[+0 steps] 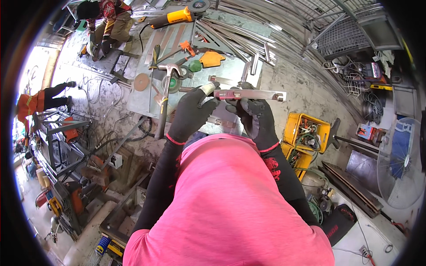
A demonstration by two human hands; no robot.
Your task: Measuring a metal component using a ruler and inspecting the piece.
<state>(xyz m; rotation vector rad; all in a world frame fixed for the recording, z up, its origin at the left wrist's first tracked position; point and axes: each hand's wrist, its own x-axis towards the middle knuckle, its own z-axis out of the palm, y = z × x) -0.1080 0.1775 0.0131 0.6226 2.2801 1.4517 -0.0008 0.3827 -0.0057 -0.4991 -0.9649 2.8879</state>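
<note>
My left hand (194,108), in a black glove with a pale wrap on one finger, is closed on the left end of a flat metal bar (255,94). My right hand (258,120), gloved alike, grips the same bar from below near its middle. The bar lies crosswise above the metal-topped work surface (144,101), with small fittings along it. Behind it is another short metal piece (227,81), and a similar one (222,121) shows between my forearms. Left of my hands are a claw hammer (165,95), a green disc (175,84) and a brown disc (141,82).
Farther back lie a yellow angle grinder (175,17), an orange-handled tool (187,48), a yellow angular block (212,59) and metal profiles (226,37). Yellow crates (290,133) and a fan (401,164) stand right. One person (106,26) crouches far left; another (33,105) wears orange.
</note>
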